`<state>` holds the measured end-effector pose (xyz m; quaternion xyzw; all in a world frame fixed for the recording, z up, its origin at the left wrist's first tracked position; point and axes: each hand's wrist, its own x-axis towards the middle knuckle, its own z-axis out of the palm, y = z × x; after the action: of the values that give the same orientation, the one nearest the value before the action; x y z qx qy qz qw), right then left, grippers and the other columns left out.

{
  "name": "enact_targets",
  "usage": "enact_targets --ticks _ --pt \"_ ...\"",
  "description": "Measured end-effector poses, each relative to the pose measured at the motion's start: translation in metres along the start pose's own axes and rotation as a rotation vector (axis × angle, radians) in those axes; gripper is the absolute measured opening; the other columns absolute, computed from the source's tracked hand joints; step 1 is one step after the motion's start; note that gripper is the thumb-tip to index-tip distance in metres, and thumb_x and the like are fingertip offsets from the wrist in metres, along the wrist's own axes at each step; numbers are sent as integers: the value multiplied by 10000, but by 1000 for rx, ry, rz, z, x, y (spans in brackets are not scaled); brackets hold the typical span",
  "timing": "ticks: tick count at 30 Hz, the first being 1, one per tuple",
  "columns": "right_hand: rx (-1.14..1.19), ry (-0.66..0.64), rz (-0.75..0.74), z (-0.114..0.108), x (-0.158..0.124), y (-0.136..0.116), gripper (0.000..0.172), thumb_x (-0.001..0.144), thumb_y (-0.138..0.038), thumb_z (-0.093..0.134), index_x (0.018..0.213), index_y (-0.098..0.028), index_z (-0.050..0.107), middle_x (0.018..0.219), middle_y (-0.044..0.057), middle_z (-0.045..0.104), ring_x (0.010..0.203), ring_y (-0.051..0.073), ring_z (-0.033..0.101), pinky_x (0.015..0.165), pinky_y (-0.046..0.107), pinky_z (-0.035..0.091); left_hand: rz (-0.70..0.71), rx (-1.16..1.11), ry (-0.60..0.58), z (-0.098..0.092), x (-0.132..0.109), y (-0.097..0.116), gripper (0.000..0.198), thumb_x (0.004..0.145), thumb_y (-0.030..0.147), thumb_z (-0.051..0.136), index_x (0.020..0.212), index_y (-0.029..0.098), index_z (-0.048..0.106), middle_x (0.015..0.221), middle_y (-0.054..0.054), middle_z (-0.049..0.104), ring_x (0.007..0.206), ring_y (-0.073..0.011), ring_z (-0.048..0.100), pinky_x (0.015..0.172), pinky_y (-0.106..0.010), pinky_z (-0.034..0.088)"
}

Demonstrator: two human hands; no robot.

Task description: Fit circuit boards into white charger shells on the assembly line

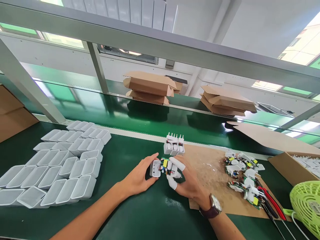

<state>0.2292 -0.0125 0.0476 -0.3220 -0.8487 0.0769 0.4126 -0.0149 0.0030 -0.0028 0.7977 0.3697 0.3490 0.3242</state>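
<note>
Green matting covers your bench (150,216), with a glossy conveyor belt (150,116) running beyond it. Your left hand (138,178) comes in from the lower left, forearm low over the mat, thumb on top and fingers curled round one white charger shell (155,168). Your right hand (187,185), with a watch (215,206) at the wrist and white finger cots (178,163) on at least three fingers, meets it from the right and pinches one circuit board (167,166) in its capped fingertips. Shell and board sit end to end between your hands at mid-bench, their long axis running left to right, the board's left end at the shell. Just behind them stand three plug units (174,146), prongs up. To your left lie rows of empty shells (62,163), well over twenty. To your right a cardboard sheet (212,186) carries a tangled pile of boards (242,176), too jumbled to count, with one pair of red-handled cutters (272,203) and one green fan (306,203) near it
</note>
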Motion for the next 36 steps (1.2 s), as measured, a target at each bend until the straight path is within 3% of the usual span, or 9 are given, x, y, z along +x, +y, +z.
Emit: enact_targets --ticks 11,17,25,36 --pt "-85 -110 18 0 -10 -11 767 868 -51 542 1560 -254 279 1170 128 622 1090 293 601 875 463 609 103 97 -14 1 0 5 874 942 124 588 1622 361 93 1450 -95 593 1339 -273 540 1131 -520 471" --pt "-100 -119 -10 3 -12 -9 791 868 -54 530 1582 -211 229 1178 145 614 1103 304 574 860 458 609 116 116 -21 1 -1 4 879 940 117 594 1620 372 99 1462 -81 589 1374 -270 514 1147 -515 461" --pt "-125 -137 31 1 -13 -9 793 893 -88 529 1595 -243 195 1192 140 616 1120 310 603 867 479 614 93 121 -16 2 0 5 815 944 153 601 1610 340 170 1449 -95 604 1365 -278 543 1147 -510 460" --pt "-109 -154 59 2 -13 -9 810 893 -89 545 1595 -273 185 1210 133 614 1143 312 602 888 482 610 56 118 -35 2 1 7 879 916 132 616 1622 338 133 1446 -93 610 1373 -288 535 1146 -526 455"
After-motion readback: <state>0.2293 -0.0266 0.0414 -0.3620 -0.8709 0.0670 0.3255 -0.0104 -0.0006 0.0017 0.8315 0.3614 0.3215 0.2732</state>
